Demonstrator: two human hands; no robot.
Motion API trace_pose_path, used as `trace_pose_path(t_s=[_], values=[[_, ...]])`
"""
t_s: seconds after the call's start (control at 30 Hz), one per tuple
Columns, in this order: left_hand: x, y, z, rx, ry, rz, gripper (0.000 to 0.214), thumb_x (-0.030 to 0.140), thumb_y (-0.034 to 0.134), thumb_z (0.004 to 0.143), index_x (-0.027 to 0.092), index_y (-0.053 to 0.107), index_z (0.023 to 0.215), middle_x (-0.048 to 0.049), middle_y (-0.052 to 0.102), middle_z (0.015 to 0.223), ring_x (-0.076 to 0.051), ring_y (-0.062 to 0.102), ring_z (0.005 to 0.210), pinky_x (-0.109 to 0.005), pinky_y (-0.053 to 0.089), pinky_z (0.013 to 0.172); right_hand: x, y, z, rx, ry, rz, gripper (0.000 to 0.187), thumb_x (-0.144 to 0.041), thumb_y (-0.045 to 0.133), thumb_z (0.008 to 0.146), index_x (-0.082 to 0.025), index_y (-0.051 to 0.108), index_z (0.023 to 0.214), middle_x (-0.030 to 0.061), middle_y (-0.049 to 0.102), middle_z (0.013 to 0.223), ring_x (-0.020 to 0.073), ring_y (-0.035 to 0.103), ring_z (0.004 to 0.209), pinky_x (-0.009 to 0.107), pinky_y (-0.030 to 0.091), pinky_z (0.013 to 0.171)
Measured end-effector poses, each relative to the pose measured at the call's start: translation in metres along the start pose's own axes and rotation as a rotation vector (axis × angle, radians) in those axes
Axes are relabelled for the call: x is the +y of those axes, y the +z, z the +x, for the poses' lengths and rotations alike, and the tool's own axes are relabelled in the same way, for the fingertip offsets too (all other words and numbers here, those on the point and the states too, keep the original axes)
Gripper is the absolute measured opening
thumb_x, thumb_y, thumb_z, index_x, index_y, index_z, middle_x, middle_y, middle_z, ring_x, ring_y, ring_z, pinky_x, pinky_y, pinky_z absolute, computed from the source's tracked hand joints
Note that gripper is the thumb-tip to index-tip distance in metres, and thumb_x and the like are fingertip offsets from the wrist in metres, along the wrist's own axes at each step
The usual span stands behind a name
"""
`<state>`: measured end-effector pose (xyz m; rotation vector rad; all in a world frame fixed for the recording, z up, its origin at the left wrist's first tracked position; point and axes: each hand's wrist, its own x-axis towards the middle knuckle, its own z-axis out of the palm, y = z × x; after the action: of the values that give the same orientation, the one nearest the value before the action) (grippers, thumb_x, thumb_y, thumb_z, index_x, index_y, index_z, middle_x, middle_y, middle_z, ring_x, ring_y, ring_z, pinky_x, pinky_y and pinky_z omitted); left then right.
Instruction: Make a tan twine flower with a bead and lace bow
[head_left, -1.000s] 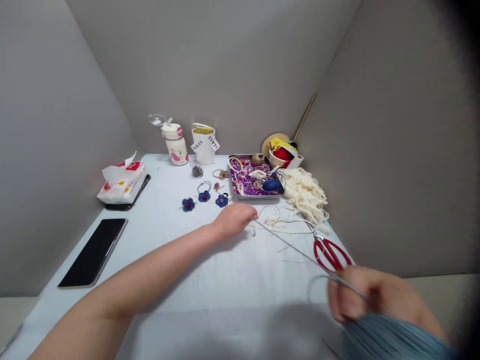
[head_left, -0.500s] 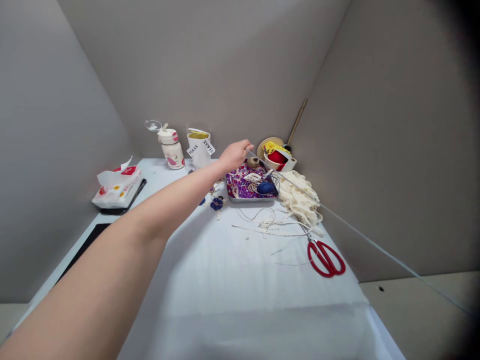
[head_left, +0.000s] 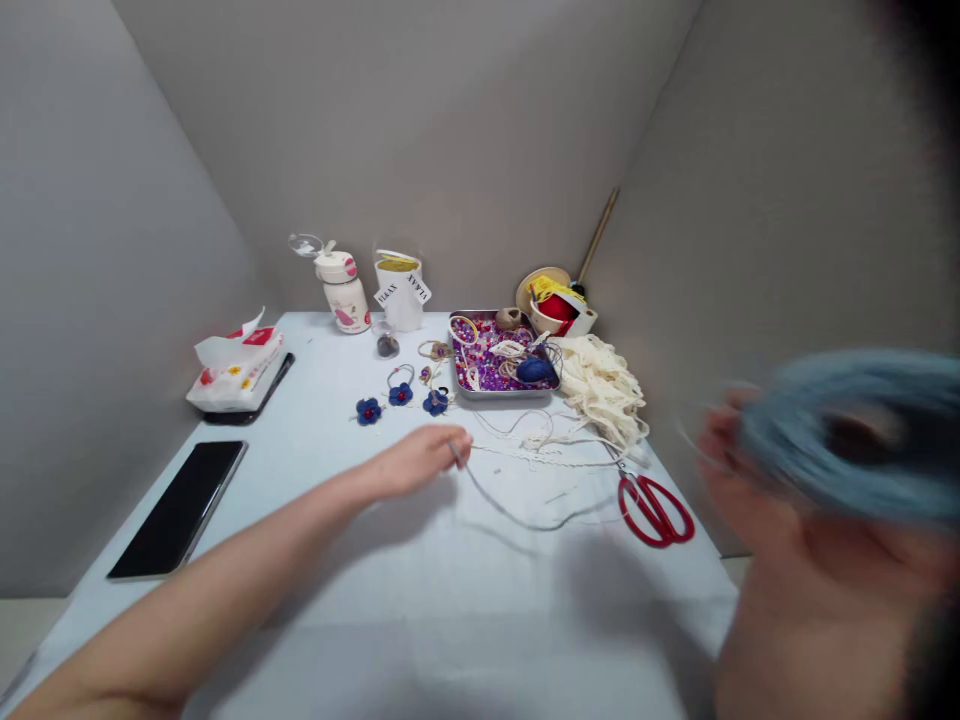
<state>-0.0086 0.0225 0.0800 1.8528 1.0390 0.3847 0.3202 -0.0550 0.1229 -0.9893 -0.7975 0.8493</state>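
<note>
Over the middle of the table my left hand (head_left: pixel 424 459) is closed on one end of a grey-blue cord (head_left: pixel 517 518). The cord sags from those fingers toward the right. At the right edge, close to the camera, my right hand (head_left: pixel 772 540) grips a thick roll of light blue cord (head_left: pixel 847 375), blurred by motion. Beyond my left hand lie blue flower pieces with red centres (head_left: pixel 400 393) on thin bands. Red-handled scissors (head_left: pixel 654 510) rest below the roll's left side, near the table's right edge.
A metal tray (head_left: pixel 506 399) holds beads and small cord balls. Beside it lie a heap of cream lace (head_left: pixel 600 385) and a bowl of yarn (head_left: pixel 544 318). Along the left and back are a phone (head_left: pixel 180 510), a tissue pack (head_left: pixel 240 370), a bottle (head_left: pixel 346 297) and a white container (head_left: pixel 405 310).
My left hand has come back from above the tray toward the table's middle. The cord, stretched taut before, now hangs slack. My right hand with the roll has entered at the right.
</note>
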Motion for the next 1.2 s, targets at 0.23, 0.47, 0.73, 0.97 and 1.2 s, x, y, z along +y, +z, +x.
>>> trace_pose_path(t_s=[0.23,0.47,0.73,0.97,1.2], values=[[-0.003,0.072,-0.043,-0.482,-0.056,-0.034,0.031,0.035,0.038,0.095,0.018,0.057,0.078,0.0008,0.056,0.075,-0.012,0.048,0.069,-0.024,0.038,0.068,0.082,0.128,0.11,-0.34,0.579,0.052,0.015,-0.036,0.06,0.091,-0.024,0.067,0.097,0.0039,0.072,0.099,0.0159,0.068,0.091,0.028,0.059,0.08],[-0.002,0.071,-0.038,-0.381,0.006,-0.032,0.026,0.032,0.038,0.095,0.02,0.053,0.078,0.0025,0.053,0.073,-0.012,0.046,0.069,-0.024,0.038,0.07,0.131,0.173,0.143,-0.302,0.628,-0.018,0.014,-0.034,0.051,0.097,-0.02,0.054,0.096,0.0076,0.064,0.093,0.0165,0.07,0.089,0.027,0.061,0.071],[-0.012,0.075,-0.037,-0.414,-0.05,-0.125,0.026,0.031,0.041,0.094,0.019,0.054,0.076,0.0029,0.052,0.071,-0.011,0.044,0.066,-0.024,0.036,0.068,0.125,0.151,0.081,-0.363,0.469,-0.184,0.014,-0.013,0.065,0.081,-0.019,0.057,0.092,0.001,0.062,0.086,0.0114,0.065,0.074,0.022,0.052,0.066],[-0.03,0.08,-0.032,-0.591,-0.119,-0.714,0.045,0.057,0.045,0.093,0.016,0.053,0.076,0.0062,0.034,0.053,-0.009,0.028,0.049,-0.024,0.025,0.052,0.109,0.096,-0.022,-0.954,0.28,-0.634,0.029,-0.039,0.054,0.093,-0.016,0.067,0.081,0.0018,0.066,0.077,0.0124,0.055,0.07,0.025,0.043,0.067],[-0.046,0.085,-0.023,-0.629,-0.172,-1.004,0.049,0.062,0.051,0.089,0.016,0.05,0.07,0.0085,0.025,0.047,-0.008,0.02,0.044,-0.025,0.015,0.047,0.136,0.084,-0.057,-0.987,0.413,-0.403,0.03,-0.043,0.056,0.093,-0.018,0.071,0.089,0.0042,0.067,0.089,0.0158,0.059,0.085,0.029,0.044,0.081]])
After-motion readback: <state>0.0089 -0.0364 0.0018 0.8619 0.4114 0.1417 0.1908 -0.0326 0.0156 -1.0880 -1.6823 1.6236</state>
